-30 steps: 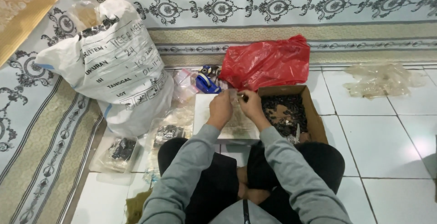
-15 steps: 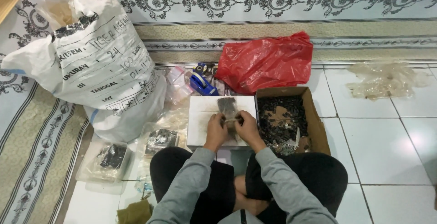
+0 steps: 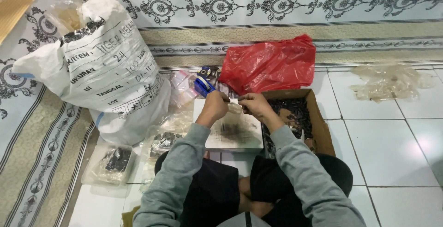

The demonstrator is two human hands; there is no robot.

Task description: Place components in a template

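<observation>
I sit cross-legged on a tiled floor in grey sleeves. My left hand (image 3: 215, 107) and my right hand (image 3: 254, 105) are raised together above a white board (image 3: 249, 140), both pinching a small clear plastic bag (image 3: 235, 107) stretched between them. Small dark pieces lie scattered on the board beneath the bag. Just right of my right hand, an open cardboard box (image 3: 323, 132) holds a heap of the same dark pieces.
A big white sack (image 3: 104, 70) stands at the left. A red plastic bag (image 3: 272, 63) lies behind the box, with a blue tape dispenser (image 3: 203, 86) beside it. Clear packets of dark pieces (image 3: 115, 161) lie at my left knee. Crumpled clear plastic (image 3: 390, 80) lies at the far right.
Half a second ago both hands were low over the board holding a dark filled packet. Now they are raised, with a small clear bag stretched between them. The camera view has shifted slightly.
</observation>
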